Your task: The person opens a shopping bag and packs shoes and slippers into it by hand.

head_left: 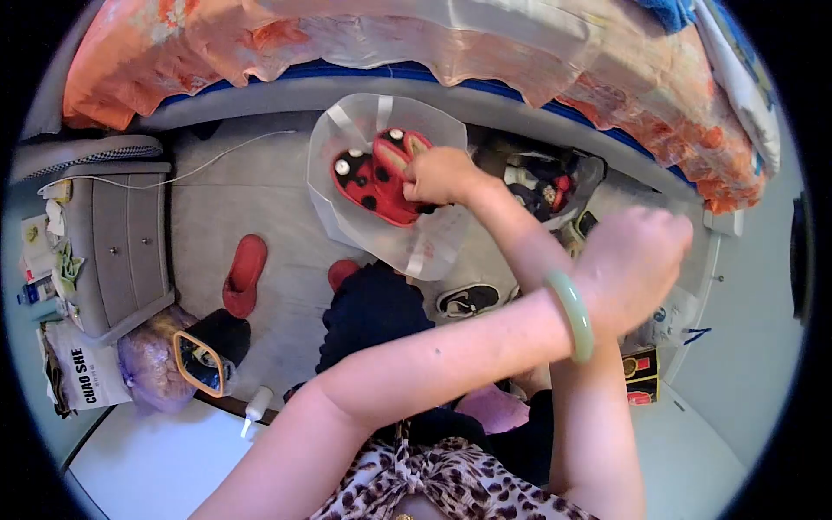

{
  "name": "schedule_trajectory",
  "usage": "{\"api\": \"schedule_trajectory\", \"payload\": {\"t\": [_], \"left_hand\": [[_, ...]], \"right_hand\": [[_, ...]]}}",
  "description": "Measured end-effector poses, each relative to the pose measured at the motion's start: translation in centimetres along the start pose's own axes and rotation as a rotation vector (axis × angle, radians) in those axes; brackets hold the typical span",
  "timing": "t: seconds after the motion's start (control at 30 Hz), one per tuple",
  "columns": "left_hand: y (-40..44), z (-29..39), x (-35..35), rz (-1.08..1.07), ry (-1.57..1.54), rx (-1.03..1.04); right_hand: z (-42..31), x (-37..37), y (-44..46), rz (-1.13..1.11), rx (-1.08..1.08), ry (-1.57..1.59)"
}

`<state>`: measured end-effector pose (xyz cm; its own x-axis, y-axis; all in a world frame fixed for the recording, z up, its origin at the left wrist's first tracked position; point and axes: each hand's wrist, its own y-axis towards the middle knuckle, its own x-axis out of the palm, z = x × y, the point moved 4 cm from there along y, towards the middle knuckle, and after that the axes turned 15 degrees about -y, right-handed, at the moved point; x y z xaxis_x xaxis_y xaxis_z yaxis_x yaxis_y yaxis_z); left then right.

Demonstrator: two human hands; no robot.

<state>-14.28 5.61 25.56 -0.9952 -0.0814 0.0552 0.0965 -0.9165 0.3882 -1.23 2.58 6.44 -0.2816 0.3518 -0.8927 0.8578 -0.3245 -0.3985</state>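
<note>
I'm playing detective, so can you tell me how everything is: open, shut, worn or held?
See-through bag: open
Ladybug slippers: inside the bag
Right hand: closed on a slipper
Left hand: curled, slightly blurred
Green bangle: worn, left wrist
Drawers: shut
Red shoe nearest the drawers: unworn
Black-and-white sneaker: unworn
Bed cover: draped, wrinkled
</note>
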Motion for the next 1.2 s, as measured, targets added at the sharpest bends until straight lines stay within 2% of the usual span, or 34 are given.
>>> {"api": "schedule_trajectory", "payload": {"t": [0.13,0.3,0.47,0.53,0.63,0.7,0.77,0.8,0.87,0.9,0.97,1.0,1.03,1.07,1.1,1.13,1.2], "left_hand": [[-1.2,0.8,1.7,-0.143,-0.064,-0.009],[-1.3,0.4,2.6,-0.157,-0.065,-0.039],[-1.0,-0.3,2.6,-0.153,-0.089,-0.063],[-1.0,-0.7,2.6,-0.153,-0.079,-0.075],[-0.9,-0.7,2.5,-0.188,-0.124,-0.146],[-0.9,-0.2,3.0,-0.249,-0.207,-0.157],[-1.2,0.3,3.6,-0.341,-0.298,-0.156],[-1.6,0.9,3.8,-0.449,-0.355,-0.159],[-2.6,2.4,5.1,-0.686,-0.492,-0.160],[-3.5,2.9,6.2,-0.781,-0.673,-0.197],[-5.9,5.8,7.0,-1.077,-0.825,-0.164],[-8.0,7.3,7.5,-1.024,-1.032,-0.034],[-10.0,9.3,7.5,-1.114,-1.159,-0.135],[-11.7,11.1,6.7,-1.370,-1.123,-0.147],[-13.7,12.4,6.7,-1.553,-1.277,-0.241],[-15.9,13.5,6.4,-1.380,-1.366,-0.288],[-17.6,15.1,7.6,-1.395,-1.553,-0.292]], "right_hand": [[-1.6,6.1,3.1,-0.052,-0.093,-0.214],[-1.3,9.7,5.0,-0.092,-0.140,-0.379],[-0.5,9.8,5.5,0.156,0.045,-0.486],[-1.1,9.8,4.0,0.221,0.120,-0.373],[-1.9,9.1,-1.0,0.159,0.124,0.114],[-1.8,7.6,-7.0,0.601,0.058,0.402],[-0.9,7.7,-14.0,0.638,0.299,0.602],[-0.1,9.8,-17.2,0.699,0.357,0.657],[-0.8,14.0,-24.1,0.739,0.668,0.974],[-1.0,15.7,-26.1,0.662,0.736,0.975],[-2.4,20.1,-31.4,0.490,0.915,0.980],[-4.2,22.6,-34.7,0.391,1.022,0.993],[-6.4,24.9,-37.9,0.290,1.125,1.011],[-8.3,26.7,-40.4,0.188,1.215,1.028],[-10.2,27.4,-41.6,0.175,1.199,0.940],[-12.3,28.3,-42.7,0.158,1.173,0.858],[-15.7,31.4,-43.3,0.107,1.064,0.867]]}}
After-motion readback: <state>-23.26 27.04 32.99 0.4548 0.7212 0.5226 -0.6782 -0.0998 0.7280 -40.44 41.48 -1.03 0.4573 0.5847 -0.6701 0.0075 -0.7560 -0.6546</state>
